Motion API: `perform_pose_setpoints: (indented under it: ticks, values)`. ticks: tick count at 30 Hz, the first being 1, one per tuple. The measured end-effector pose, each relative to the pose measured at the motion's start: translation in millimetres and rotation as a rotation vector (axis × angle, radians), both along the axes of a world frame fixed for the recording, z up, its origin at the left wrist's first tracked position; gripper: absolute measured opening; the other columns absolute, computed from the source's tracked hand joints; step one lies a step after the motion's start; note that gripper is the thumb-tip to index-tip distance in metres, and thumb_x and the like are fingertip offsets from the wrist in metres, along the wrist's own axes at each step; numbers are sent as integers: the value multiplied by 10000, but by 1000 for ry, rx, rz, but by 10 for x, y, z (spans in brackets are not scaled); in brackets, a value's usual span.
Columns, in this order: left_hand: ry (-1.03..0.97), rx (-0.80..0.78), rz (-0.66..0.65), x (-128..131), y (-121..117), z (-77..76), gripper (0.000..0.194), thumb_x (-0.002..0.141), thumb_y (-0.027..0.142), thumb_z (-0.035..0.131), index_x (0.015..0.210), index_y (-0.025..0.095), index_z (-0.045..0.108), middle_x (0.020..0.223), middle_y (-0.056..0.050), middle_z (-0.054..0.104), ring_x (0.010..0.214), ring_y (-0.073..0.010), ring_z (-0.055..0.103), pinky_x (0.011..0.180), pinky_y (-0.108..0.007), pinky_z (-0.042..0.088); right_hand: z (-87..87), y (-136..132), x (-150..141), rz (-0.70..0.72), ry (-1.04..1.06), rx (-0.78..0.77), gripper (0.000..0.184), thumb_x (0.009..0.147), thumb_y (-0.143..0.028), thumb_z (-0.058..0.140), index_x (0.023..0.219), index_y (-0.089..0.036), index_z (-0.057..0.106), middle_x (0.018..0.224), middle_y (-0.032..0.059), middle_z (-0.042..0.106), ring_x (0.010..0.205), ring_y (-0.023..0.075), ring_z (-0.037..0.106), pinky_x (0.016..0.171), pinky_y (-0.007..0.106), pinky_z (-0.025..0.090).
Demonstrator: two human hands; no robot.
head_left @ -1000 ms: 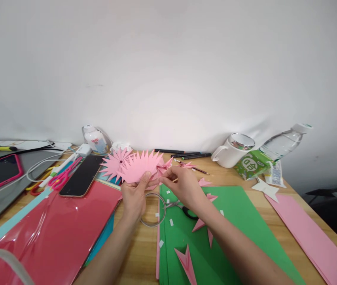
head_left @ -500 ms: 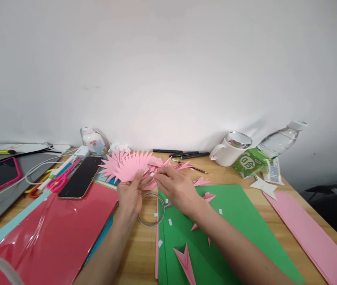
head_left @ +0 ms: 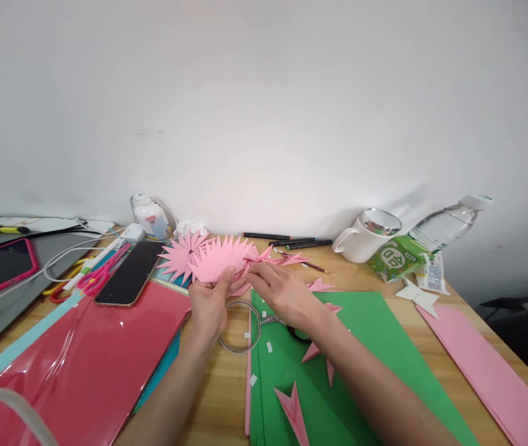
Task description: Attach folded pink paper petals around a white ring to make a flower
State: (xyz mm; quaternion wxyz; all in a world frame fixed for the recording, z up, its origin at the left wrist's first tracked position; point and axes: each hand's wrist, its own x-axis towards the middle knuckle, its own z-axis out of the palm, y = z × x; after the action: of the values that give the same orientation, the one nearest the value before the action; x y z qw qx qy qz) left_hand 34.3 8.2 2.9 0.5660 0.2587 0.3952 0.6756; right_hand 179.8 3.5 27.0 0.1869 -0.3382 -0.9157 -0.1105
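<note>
A pink folded-paper fan with pointed tips (head_left: 221, 260) is held up by my left hand (head_left: 209, 303), its thumb pressed on the lower edge. My right hand (head_left: 285, 294) meets the fan's right end with fingers pinched together; what lies between those fingertips is hidden. Behind the fan to the left, a pink pleated-paper star (head_left: 184, 251) is partly covered. Below my hands lies a clear ring-shaped tape roll (head_left: 238, 354). Scissors with black handles (head_left: 297, 334) rest under my right wrist. Folded pink paper pieces (head_left: 292, 409) are spread over green paper sheets (head_left: 361, 371).
To the left are a black phone (head_left: 129, 275), pink scissors (head_left: 102, 272), a red plastic-covered pack (head_left: 82, 353) and a white bottle (head_left: 151, 217). Markers (head_left: 308, 243), a white mug (head_left: 366, 238), a green box (head_left: 394, 257), a tilted water bottle (head_left: 450, 223) and pink paper strips (head_left: 482, 365) stand or lie behind and right.
The fan has shifted slightly right, uncovering more of the star behind it. The small white piece seen at my fingertips is no longer visible. The whole view has turned a little.
</note>
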Motion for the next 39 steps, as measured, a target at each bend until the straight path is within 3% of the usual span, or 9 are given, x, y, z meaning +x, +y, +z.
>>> perform_pose_setpoints:
  ticks: [4, 8, 14, 19, 23, 27, 31, 34, 39]
  values:
    - [-31, -71, -23, 9, 6, 14, 308, 471, 226, 866, 636, 99, 640, 548, 2, 682, 574, -234, 707, 669, -385, 612, 14, 25, 28, 31, -19, 0, 223, 868, 5, 400, 943, -75, 594, 882, 115, 615, 816, 197, 575, 677, 296, 499]
    - [-18, -86, -31, 10, 11, 15, 326, 453, 246, 871, 635, 92, 650, 581, -35, 707, 563, -256, 708, 630, -375, 613, -80, 102, 47, 31, 63, -18, 185, 898, -43, 410, 894, -109, 584, 872, 103, 613, 799, 188, 579, 657, 288, 487]
    - [-31, -155, -57, 4, 13, 43, 367, 415, 272, 883, 645, 91, 661, 593, -70, 719, 617, -278, 719, 626, -336, 608, -126, 155, 90, 79, 225, -177, 176, 898, -58, 437, 913, -156, 583, 910, 79, 617, 821, 159, 581, 690, 255, 464]
    - [-7, -152, -81, 11, 0, 31, 388, 417, 290, 885, 672, 88, 674, 655, -89, 739, 610, -281, 717, 622, -346, 606, -102, 119, 50, 20, 288, -152, 181, 902, -107, 436, 835, -153, 598, 824, 79, 626, 737, 153, 581, 644, 254, 443]
    - [-11, -130, -109, 6, -5, 13, 376, 455, 296, 876, 701, 88, 684, 675, -99, 744, 619, -277, 719, 651, -360, 602, -90, 103, -6, -33, 478, -206, 168, 856, -105, 458, 772, -152, 596, 782, 67, 640, 677, 139, 569, 599, 242, 434]
    - [0, -98, -135, 17, -21, 49, 344, 482, 299, 867, 684, 89, 684, 692, -108, 746, 649, -285, 721, 697, -387, 595, 4, 79, -31, -151, 837, -404, 126, 815, -158, 502, 706, -165, 565, 718, 36, 627, 661, 133, 569, 605, 246, 463]
    - [86, 6, -133, 38, -45, 56, 315, 547, 325, 836, 713, 96, 698, 771, -113, 754, 680, -277, 723, 730, -407, 589, 184, 18, -17, -130, 1214, -813, 193, 822, -342, 556, 741, -168, 581, 645, -6, 598, 586, 114, 581, 560, 245, 506]
    - [197, 88, -88, 37, -50, -13, 291, 601, 328, 803, 773, 110, 717, 825, -106, 756, 693, -246, 722, 702, -356, 591, 278, -23, -16, -43, 1286, -1031, 247, 786, -411, 599, 818, -167, 617, 656, -17, 620, 550, 103, 596, 532, 240, 522]
    - [389, 139, -19, 6, -31, -142, 321, 619, 289, 792, 884, 120, 727, 874, -87, 755, 776, -235, 712, 701, -308, 575, 290, -29, -23, -10, 1280, -1144, 288, 796, -431, 581, 871, -155, 620, 672, -7, 651, 520, 91, 604, 516, 227, 517]
